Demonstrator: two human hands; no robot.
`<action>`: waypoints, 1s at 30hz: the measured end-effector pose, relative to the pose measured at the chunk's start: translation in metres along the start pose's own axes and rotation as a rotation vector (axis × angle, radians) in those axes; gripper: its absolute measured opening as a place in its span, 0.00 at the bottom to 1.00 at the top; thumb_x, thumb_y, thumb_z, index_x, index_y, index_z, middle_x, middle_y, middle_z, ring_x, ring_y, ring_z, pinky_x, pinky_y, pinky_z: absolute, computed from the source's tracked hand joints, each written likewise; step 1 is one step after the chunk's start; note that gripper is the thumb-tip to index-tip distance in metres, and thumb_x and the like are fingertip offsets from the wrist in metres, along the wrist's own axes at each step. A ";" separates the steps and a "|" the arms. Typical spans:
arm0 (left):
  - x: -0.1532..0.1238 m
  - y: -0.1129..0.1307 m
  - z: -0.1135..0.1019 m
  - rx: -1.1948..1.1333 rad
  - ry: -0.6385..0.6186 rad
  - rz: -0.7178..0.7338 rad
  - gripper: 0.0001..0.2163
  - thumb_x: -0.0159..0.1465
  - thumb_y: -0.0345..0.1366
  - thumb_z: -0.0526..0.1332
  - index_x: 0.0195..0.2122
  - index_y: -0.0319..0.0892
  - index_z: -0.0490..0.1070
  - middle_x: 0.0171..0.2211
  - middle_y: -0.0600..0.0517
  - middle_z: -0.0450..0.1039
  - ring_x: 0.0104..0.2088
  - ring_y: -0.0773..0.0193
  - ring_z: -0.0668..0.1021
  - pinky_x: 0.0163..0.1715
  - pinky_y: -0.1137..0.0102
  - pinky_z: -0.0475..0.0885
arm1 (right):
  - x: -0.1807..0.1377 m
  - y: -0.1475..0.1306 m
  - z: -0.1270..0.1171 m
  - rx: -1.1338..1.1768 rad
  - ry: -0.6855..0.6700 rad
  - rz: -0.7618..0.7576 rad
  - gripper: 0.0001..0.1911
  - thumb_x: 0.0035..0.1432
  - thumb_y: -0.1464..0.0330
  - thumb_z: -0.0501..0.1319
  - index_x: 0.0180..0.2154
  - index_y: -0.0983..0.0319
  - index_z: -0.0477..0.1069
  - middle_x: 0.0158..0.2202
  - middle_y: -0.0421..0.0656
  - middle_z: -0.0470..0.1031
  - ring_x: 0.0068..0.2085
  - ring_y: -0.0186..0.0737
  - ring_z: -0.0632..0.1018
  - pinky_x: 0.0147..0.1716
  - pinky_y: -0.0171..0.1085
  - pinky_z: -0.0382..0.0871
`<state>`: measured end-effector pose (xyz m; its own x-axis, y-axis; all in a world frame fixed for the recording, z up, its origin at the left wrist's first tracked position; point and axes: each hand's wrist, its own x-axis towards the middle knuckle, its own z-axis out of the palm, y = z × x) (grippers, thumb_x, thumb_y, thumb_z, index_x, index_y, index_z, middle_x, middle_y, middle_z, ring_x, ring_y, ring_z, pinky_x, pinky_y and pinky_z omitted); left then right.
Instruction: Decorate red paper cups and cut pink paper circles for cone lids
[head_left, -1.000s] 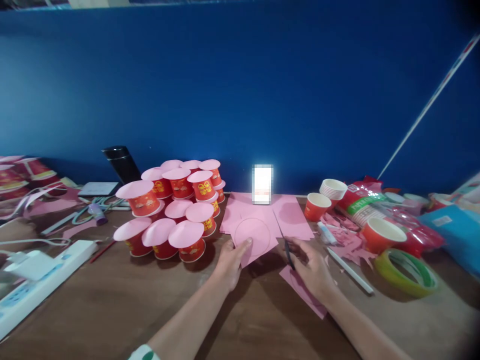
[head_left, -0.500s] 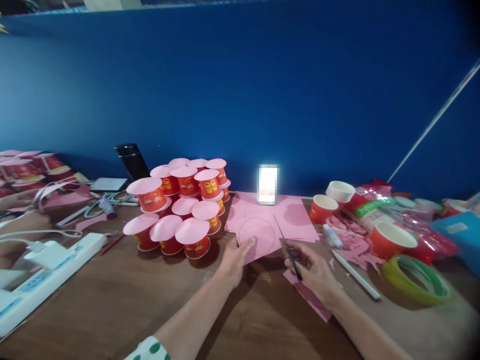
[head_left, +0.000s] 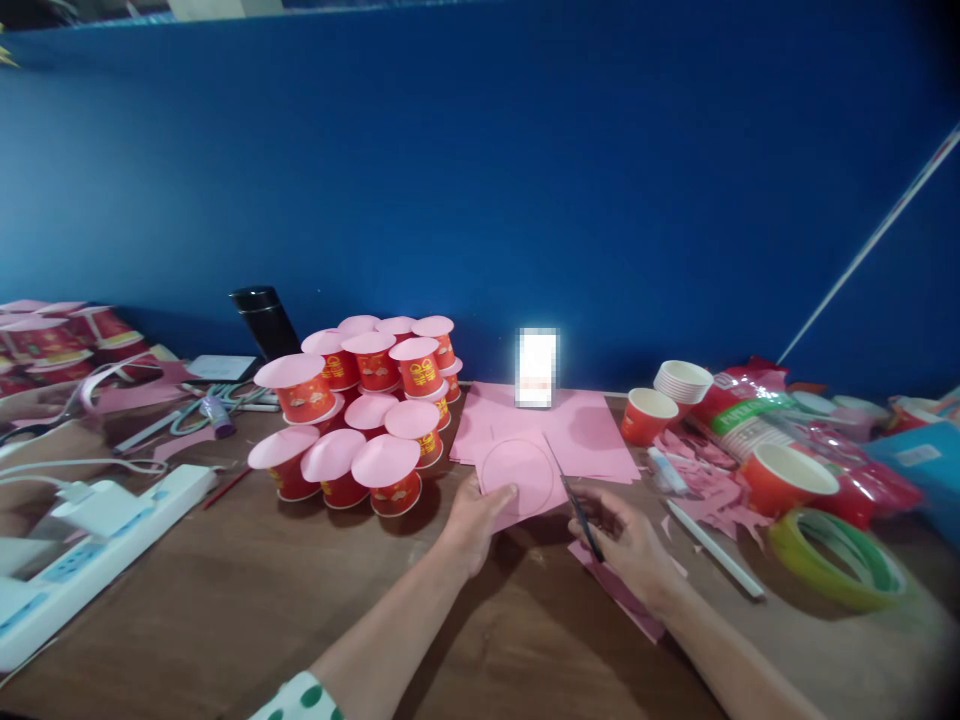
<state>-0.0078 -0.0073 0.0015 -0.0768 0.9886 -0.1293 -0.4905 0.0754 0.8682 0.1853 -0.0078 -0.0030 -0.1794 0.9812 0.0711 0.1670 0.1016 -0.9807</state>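
Observation:
My left hand (head_left: 472, 520) pinches the lower left of a pink sheet of paper (head_left: 521, 475), thumb on top. A large circle is drawn on that sheet. In my right hand (head_left: 622, 540) is a pair of dark scissors (head_left: 581, 515), blades pointing up and to the left along the sheet's right edge; whether they touch the paper I cannot tell. Under my right hand lies a pink paper strip (head_left: 619, 598). Behind the held sheet, a stack of pink paper (head_left: 592, 425) rests on the table. To the left stand stacked red paper cups (head_left: 395, 497) topped with pink discs.
A lit phone (head_left: 537, 368) stands against the blue wall. On the right are paper cups (head_left: 649, 415), pink scraps (head_left: 724, 488), a glue tube (head_left: 666, 470), a white pen (head_left: 716, 550) and a tape roll (head_left: 795, 570). At left lie a power strip (head_left: 142, 530) and another person's hand (head_left: 60, 465) near scissors.
My left hand and the circled sheet have shifted slightly to the right. The scissors stay in my right hand, nearly in place.

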 end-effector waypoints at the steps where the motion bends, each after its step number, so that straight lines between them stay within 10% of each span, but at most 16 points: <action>1: 0.000 0.001 0.000 -0.003 -0.011 0.008 0.19 0.47 0.35 0.70 0.41 0.35 0.73 0.37 0.44 0.78 0.36 0.59 0.78 0.41 0.65 0.71 | 0.000 0.000 0.000 -0.007 0.001 0.000 0.23 0.47 0.61 0.67 0.45 0.61 0.72 0.36 0.45 0.77 0.38 0.41 0.77 0.36 0.37 0.74; 13: -0.001 0.000 0.000 -0.017 -0.036 -0.003 0.17 0.50 0.39 0.70 0.39 0.36 0.73 0.34 0.46 0.78 0.34 0.61 0.78 0.39 0.67 0.72 | -0.001 -0.006 0.002 0.118 0.039 0.009 0.28 0.43 0.57 0.70 0.45 0.60 0.71 0.41 0.48 0.77 0.42 0.44 0.77 0.40 0.39 0.74; 22: -0.006 -0.004 0.004 0.148 -0.129 -0.006 0.17 0.48 0.41 0.70 0.36 0.37 0.76 0.32 0.48 0.78 0.32 0.63 0.77 0.37 0.69 0.71 | 0.004 -0.005 -0.004 0.301 0.122 0.093 0.34 0.40 0.57 0.72 0.50 0.59 0.69 0.36 0.45 0.77 0.23 0.32 0.72 0.19 0.30 0.66; 30: -0.011 -0.005 0.005 0.285 -0.181 0.043 0.14 0.51 0.40 0.68 0.37 0.37 0.75 0.34 0.46 0.78 0.33 0.61 0.77 0.36 0.70 0.71 | 0.006 0.000 -0.004 0.422 0.100 0.105 0.34 0.37 0.63 0.74 0.48 0.57 0.69 0.40 0.44 0.78 0.37 0.40 0.78 0.34 0.36 0.73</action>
<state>-0.0001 -0.0177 0.0008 0.0757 0.9968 -0.0250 -0.2254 0.0416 0.9734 0.1884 -0.0010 -0.0013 -0.0847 0.9958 -0.0356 -0.2345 -0.0547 -0.9706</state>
